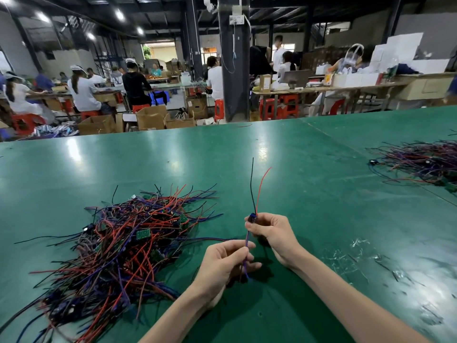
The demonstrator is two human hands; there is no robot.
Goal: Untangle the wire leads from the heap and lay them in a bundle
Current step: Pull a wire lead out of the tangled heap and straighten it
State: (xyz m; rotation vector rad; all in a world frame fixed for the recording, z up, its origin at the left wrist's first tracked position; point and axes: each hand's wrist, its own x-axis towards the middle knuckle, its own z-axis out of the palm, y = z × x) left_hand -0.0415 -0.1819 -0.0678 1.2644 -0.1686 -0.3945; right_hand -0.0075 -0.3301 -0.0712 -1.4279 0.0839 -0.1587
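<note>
A tangled heap of red, black and purple wire leads (118, 246) with small green circuit boards lies on the green table (309, 184) at the left. My right hand (270, 233) pinches one lead's small board, its red and black wires (257, 189) sticking up. My left hand (226, 264) pinches the purple and red wires (246, 256) hanging below that board. A second pile of leads (425, 160) lies flatter at the far right.
Scraps of clear plastic film (351, 258) lie on the table to the right of my hands. Beyond the table's far edge are cardboard boxes (150, 118), a dark pillar (233, 70) and several seated workers at other benches.
</note>
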